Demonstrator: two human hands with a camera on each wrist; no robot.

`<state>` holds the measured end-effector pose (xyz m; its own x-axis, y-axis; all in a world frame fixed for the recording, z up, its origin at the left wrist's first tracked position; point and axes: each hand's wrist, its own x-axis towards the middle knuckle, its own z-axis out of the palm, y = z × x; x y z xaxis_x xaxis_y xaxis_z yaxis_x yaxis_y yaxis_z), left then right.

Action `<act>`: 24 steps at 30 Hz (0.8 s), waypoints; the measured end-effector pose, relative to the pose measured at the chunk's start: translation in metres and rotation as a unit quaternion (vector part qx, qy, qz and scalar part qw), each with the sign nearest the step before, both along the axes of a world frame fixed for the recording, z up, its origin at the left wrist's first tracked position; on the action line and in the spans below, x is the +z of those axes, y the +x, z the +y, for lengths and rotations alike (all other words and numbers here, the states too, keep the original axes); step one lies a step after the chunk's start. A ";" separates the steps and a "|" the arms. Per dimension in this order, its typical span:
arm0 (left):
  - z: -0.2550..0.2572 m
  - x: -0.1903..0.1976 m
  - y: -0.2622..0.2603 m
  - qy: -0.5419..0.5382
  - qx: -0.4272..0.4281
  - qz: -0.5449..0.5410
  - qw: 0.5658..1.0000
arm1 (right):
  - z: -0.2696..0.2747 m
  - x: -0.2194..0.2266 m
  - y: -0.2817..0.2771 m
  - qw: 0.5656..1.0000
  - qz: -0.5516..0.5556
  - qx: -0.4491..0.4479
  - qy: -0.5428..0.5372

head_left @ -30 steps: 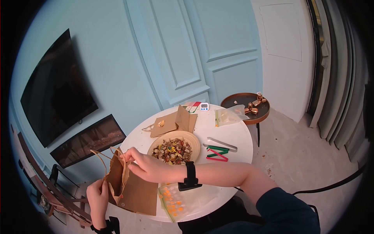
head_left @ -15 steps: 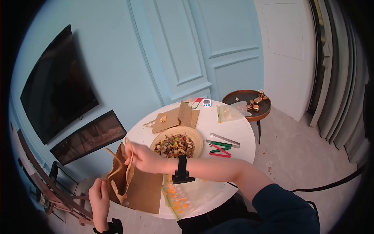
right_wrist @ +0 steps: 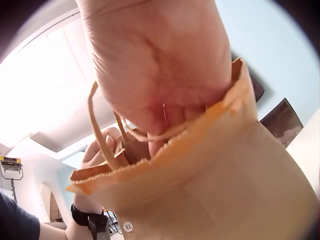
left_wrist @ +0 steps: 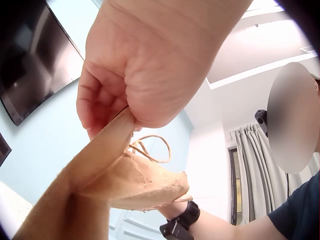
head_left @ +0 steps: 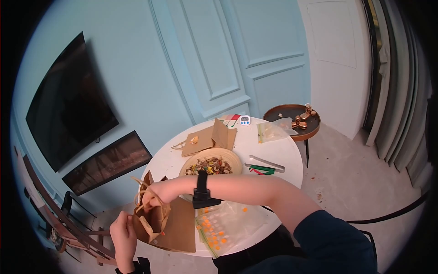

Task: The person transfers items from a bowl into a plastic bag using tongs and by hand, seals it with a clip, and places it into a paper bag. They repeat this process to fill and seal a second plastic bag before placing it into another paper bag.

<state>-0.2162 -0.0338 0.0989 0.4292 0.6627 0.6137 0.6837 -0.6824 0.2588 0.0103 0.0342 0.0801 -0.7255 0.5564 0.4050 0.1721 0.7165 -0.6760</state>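
A brown paper bag [head_left: 178, 230] with twisted handles and a ragged rim stands at the near left edge of the table. My left hand [head_left: 123, 230] pinches its rim between thumb and fingers, plain in the left wrist view. My right hand [head_left: 159, 192] reaches down into the bag's mouth. In the right wrist view a handle [right_wrist: 95, 125] arches beside that hand, and the bag wall hides most of its fingertips. A round sticker marked XL [right_wrist: 128, 227] is on the bag's side.
On the round white table [head_left: 283, 157] are a plate [head_left: 235, 160] of mixed dried pieces, a flattened paper bag [head_left: 200, 140], tongs [head_left: 271, 163], green and red strips [head_left: 262, 170], a zip bag [head_left: 216, 228] with orange spots and a timer [head_left: 245, 120]. A side table [head_left: 292, 112] stands behind.
My right hand has gone from the bag's rim and handle down into its mouth, which is now wider. My left hand stays at the rim on the left.
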 end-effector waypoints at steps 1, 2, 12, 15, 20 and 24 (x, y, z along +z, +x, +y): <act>-0.001 0.000 0.001 0.001 0.002 0.001 1.000 | 0.006 0.004 -0.006 1.000 0.001 0.002 0.001; -0.001 -0.001 0.003 0.018 -0.006 0.003 1.000 | 0.012 0.009 -0.013 0.992 -0.125 0.011 0.025; -0.031 0.011 0.006 0.252 -0.091 0.159 0.950 | -0.001 0.016 -0.026 0.965 -0.261 -0.006 0.034; -0.051 0.013 0.008 0.142 -0.069 0.210 0.965 | 0.000 0.019 -0.021 0.924 -0.382 0.024 -0.004; -0.063 0.005 -0.003 0.080 -0.057 0.282 0.954 | -0.024 0.044 -0.022 0.814 -0.539 0.062 -0.208; -0.080 -0.007 0.000 0.127 -0.075 0.293 0.945 | -0.032 0.033 -0.019 0.836 -0.541 -0.077 -0.049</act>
<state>-0.2161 -0.1133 0.0923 0.8212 0.4314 0.3734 0.5504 -0.7716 -0.3189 -0.0090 0.0020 0.1131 -0.5540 0.6692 -0.4952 0.8062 0.5797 -0.1186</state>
